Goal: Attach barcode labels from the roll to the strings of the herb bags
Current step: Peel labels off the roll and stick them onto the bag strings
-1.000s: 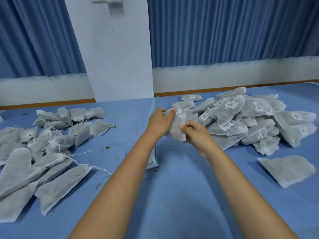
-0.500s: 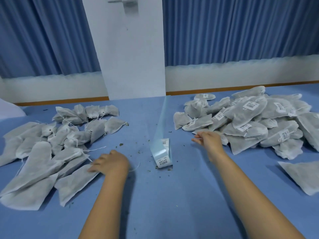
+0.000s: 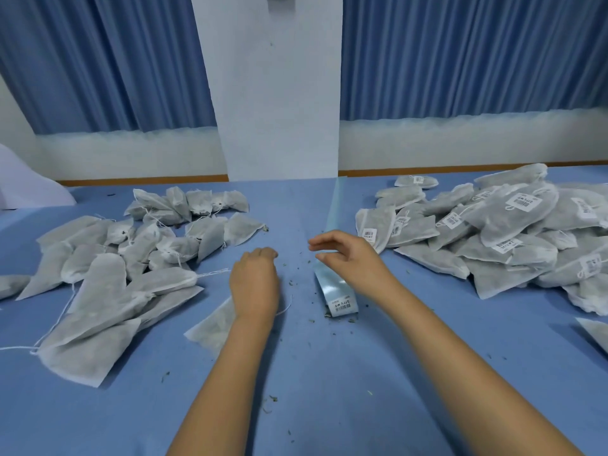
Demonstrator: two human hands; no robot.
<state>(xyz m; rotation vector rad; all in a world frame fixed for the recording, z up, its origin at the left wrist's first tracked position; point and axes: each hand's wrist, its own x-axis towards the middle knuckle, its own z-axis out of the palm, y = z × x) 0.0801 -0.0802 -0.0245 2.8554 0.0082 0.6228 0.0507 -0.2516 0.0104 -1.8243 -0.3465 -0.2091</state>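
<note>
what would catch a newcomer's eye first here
Two heaps of grey bags on the blue table: an unlabelled heap at left, a labelled heap at right. Between them lies the label strip, with the right hand open over it and the left hand curled on a bag.

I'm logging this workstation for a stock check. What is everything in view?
unlabelled herb bags: many, grey-white, piled left
labelled herb bags: many, grey-white with white barcode labels, piled right
single herb bag: one, grey-white, partly under the left wrist
label strip: one, pale blue, white barcode label at its near end, centre
herb crumbs: scattered, dark, mid-table
table: one, blue, underneath everything
curtains: two, blue, behind
pillar: one, white, between curtains
left hand: one, knuckles up over the single bag, grip hidden
right hand: one, open, above the strip
</note>
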